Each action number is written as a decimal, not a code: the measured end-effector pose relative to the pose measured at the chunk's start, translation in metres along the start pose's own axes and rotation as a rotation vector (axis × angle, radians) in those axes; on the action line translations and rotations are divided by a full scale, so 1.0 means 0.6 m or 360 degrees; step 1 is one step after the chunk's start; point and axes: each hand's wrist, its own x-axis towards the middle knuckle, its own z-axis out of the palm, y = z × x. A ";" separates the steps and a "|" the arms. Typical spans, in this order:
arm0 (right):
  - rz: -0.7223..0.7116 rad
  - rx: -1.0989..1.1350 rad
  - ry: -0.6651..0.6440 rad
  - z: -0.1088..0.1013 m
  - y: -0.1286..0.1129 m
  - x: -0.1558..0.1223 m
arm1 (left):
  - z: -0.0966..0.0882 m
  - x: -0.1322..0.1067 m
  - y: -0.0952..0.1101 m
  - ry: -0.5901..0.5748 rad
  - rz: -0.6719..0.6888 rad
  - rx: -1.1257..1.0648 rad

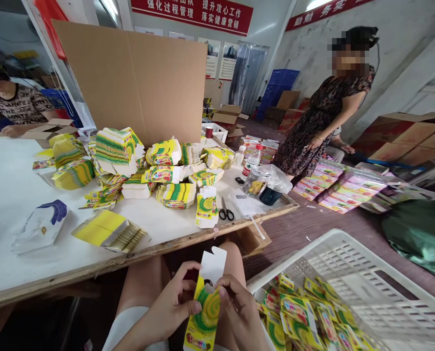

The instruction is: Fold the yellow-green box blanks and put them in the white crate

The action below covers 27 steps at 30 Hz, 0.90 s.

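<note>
The left hand (184, 298) and right hand (235, 303) grasp a yellow-green carton (207, 314) by its sides, over the lap (140, 282) near the front edge of the tabletop (5, 195). A light grip should keep the walls square while the raised white flap (213, 265) is worked. The carton's long axis points forward, flap end leading, leaning slightly right.

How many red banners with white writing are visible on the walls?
2: one banner on the back wall, above the posters, and another banner on the right wall. Both are partly cut off; more may be hidden.
</note>
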 end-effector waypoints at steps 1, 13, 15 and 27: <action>-0.0044 -0.0021 0.0060 0.002 0.005 -0.001 | -0.001 0.000 -0.002 0.0006 0.0008 -0.0015; 0.0092 0.0050 0.0008 -0.015 0.023 -0.002 | -0.001 -0.001 0.005 0.0081 0.0060 0.0583; 0.0153 0.0008 0.0067 -0.006 0.044 -0.002 | -0.001 -0.001 -0.001 0.0070 0.0028 0.0614; 0.0156 -0.0316 0.0120 0.022 0.064 -0.006 | 0.004 -0.005 0.006 0.0081 -0.0002 0.0754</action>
